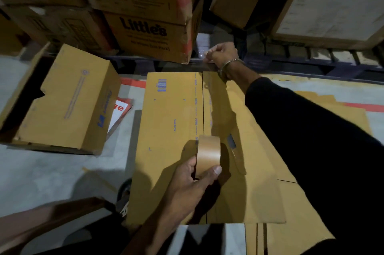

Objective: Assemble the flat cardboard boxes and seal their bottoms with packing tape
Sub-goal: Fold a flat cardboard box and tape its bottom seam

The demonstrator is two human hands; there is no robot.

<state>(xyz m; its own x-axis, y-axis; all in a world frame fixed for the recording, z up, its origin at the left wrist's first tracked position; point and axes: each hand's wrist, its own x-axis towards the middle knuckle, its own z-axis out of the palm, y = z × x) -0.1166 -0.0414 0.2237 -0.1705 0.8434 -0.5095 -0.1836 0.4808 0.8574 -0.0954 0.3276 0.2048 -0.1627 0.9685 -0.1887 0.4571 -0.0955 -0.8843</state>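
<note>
A yellow-brown cardboard box stands in front of me with its closed bottom flaps facing up and a seam down the middle. My left hand grips a roll of brown packing tape near the seam's close end. My right hand reaches past the box's far edge and pinches the pulled-out end of the clear tape strip. The strip runs above the seam between the two hands.
Another assembled box lies on its side at the left. Flat cardboard sheets lie under and right of the box. Stacked cartons on pallets line the back. A red-and-white sheet lies on the grey floor.
</note>
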